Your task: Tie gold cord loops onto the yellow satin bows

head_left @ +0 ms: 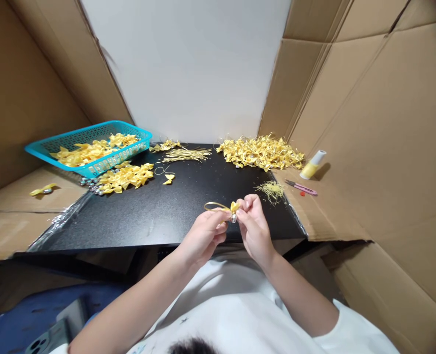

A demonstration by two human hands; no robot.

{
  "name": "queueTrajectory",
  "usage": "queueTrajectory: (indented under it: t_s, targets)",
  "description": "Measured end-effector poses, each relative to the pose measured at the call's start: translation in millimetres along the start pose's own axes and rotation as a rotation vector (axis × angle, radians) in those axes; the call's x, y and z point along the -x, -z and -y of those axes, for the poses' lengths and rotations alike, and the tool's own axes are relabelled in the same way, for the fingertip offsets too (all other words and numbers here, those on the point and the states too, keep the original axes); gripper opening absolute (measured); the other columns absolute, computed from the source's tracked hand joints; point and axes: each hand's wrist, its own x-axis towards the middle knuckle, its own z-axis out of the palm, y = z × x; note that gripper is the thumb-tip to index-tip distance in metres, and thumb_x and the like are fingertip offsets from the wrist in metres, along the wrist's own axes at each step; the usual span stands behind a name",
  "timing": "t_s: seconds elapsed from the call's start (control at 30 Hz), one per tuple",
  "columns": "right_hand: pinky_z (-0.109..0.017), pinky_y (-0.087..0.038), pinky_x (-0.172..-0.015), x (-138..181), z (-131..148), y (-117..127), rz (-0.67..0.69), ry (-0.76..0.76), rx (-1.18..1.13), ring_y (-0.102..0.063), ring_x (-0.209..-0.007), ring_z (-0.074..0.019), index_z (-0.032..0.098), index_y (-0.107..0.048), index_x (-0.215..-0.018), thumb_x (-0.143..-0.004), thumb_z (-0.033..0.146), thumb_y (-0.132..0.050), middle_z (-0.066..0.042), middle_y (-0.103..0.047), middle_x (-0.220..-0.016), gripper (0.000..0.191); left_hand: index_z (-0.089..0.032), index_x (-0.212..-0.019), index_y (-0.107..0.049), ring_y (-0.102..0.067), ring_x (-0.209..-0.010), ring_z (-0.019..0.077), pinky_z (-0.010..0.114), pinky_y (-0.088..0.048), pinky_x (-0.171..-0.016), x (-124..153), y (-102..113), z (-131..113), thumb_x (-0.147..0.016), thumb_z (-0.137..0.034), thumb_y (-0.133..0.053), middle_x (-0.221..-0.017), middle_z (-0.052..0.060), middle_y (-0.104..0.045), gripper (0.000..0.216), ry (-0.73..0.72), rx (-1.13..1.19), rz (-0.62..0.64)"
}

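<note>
Between my two hands, just above the table's front edge, is a small yellow ribbon bow (pixel 234 206) with a silver bell (pixel 233 218) at its lower side. My left hand (pixel 207 231) pinches it from the left, and a loop of gold cord (pixel 215 204) arches over those fingers. From the right, the thumb and finger of my right hand (pixel 254 223) grip the same bow. Fingertips partly cover the knot. A single bow (pixel 169 179) lies farther off on the black table (pixel 151 216), beside a thin cord loop.
At left, a turquoise basket (pixel 92 169) holds yellow bows; more bows (pixel 127 178) and silver bells (pixel 90 184) lie before it. Gold cords (pixel 186 155) and a large bow pile (pixel 262 151) are at the back. Thread scraps (pixel 271 190), a pink cutter (pixel 302 187) and a thread spool (pixel 313 164) sit right.
</note>
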Motion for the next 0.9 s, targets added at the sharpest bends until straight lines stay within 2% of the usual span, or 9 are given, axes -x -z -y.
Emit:
queueTrajectory:
  t_s: [0.13, 0.23, 0.3, 0.43, 0.53, 0.6, 0.67, 0.77, 0.9]
  targets:
    - [-0.027, -0.045, -0.078, -1.6, -2.1, 9.3, -0.028, 0.014, 0.152, -0.052, -0.081, -0.0126, 0.026, -0.053, -0.098, -0.087, 0.031, -0.06, 0.002, -0.054, -0.088, 0.014, -0.015, -0.062, -0.051, -0.012, -0.046, 0.0031, 0.017, -0.012, -0.042, -3.2, 2.5, -1.2, -0.06, -0.029, -0.071, -0.052, -0.011, -0.026, 0.024, -0.048, -0.007, -0.038]
    - [-0.028, -0.046, -0.078, -6.0, -0.3, 16.7, -0.036, 0.051, 0.387, -0.055, -0.093, -0.0163, 0.021, -0.064, -0.085, -0.086, 0.036, -0.062, -0.005, -0.055, -0.103, 0.015, -0.015, -0.063, -0.052, -0.015, -0.045, 0.0029, 0.017, -0.013, -0.042, -7.7, 5.2, -2.1, -0.06, -0.029, -0.073, -0.051, -0.011, -0.027, 0.025, -0.084, -0.025, -0.074]
    - [-0.027, -0.045, -0.075, -9.6, -0.7, 19.1, -0.047, 0.065, 0.497, -0.054, -0.093, -0.0163, 0.019, -0.066, -0.075, -0.085, 0.036, -0.064, -0.006, -0.052, -0.103, 0.02, -0.016, -0.062, -0.052, -0.016, -0.045, 0.003, 0.017, -0.014, -0.041, -11.2, 6.9, -1.6, -0.059, -0.03, -0.073, -0.05, -0.011, -0.027, 0.026, -0.094, -0.04, -0.088]
    - [-0.027, -0.043, -0.073, -15.1, -11.6, 20.0, -0.076, 0.03, 0.538, -0.052, -0.085, -0.0142, 0.018, -0.065, -0.072, -0.085, 0.039, -0.063, -0.003, -0.049, -0.093, 0.025, -0.016, -0.063, -0.052, -0.017, -0.044, 0.0031, 0.018, -0.013, -0.041, -19.1, 10.3, 1.8, -0.058, -0.032, -0.074, -0.048, -0.011, -0.028, 0.028, -0.102, -0.068, -0.105]
    - [-0.029, -0.044, -0.075, -15.5, -20.7, 20.6, -0.143, 0.012, 0.53, -0.054, -0.091, -0.0165, 0.018, -0.067, -0.078, -0.084, 0.04, -0.063, -0.005, -0.05, -0.101, 0.023, -0.015, -0.063, -0.055, -0.016, -0.043, 0.0032, 0.019, -0.012, -0.041, -26.0, 13.6, 3.8, -0.059, -0.035, -0.074, -0.046, -0.011, -0.027, 0.028, -0.103, -0.117, -0.125]
    - [-0.033, -0.045, -0.08, -13.6, -20.7, 20.5, -0.221, 0.099, 0.605, -0.053, -0.102, -0.02, 0.02, -0.069, -0.088, -0.084, 0.038, -0.063, -0.007, -0.05, -0.11, 0.019, -0.015, -0.062, -0.057, -0.016, -0.042, 0.0035, 0.02, -0.012, -0.042, -30.9, 16.5, 4.1, -0.06, -0.036, -0.073, -0.044, -0.012, -0.026, 0.027, -0.122, -0.169, -0.168]
    - [-0.039, -0.043, -0.089, -11.5, -15.4, 18.9, -0.242, 0.287, 0.78, -0.05, -0.11, -0.0228, 0.024, -0.071, -0.089, -0.084, 0.033, -0.065, -0.007, -0.05, -0.113, 0.013, -0.014, -0.062, -0.059, -0.024, -0.043, 0.0044, 0.02, -0.018, -0.043, -35.6, 20.0, 4.4, -0.061, -0.034, -0.072, -0.045, -0.009, -0.035, 0.024, -0.228, -0.249, -0.211]
    - [-0.046, -0.036, -0.098, -11.3, -4.7, 15.1, -0.127, 0.547, 1.079, -0.047, -0.109, -0.0251, 0.028, -0.074, -0.081, -0.081, 0.025, -0.067, -0.006, -0.053, -0.109, 0.007, -0.015, -0.065, -0.063, -0.041, -0.052, 0.008, 0.021, -0.029, -0.051, -39.9, 25.1, 6.0, -0.065, -0.032, -0.072, -0.058, -0.002, -0.056, 0.02, -0.487, -0.473, -0.263]
    - [-0.047, -0.037, -0.095, -16.9, -1.7, 15.1, -0.14, 0.591, 1.232, -0.046, -0.104, -0.0264, 0.027, -0.074, -0.087, -0.082, 0.024, -0.067, -0.008, -0.055, -0.108, 0.009, -0.017, -0.069, -0.067, -0.037, -0.051, 0.0086, 0.022, -0.028, -0.051, -38.8, 27.3, 9.9, -0.072, -0.031, -0.069, -0.061, -0.002, -0.059, 0.015, -0.651, -0.705, -0.316]
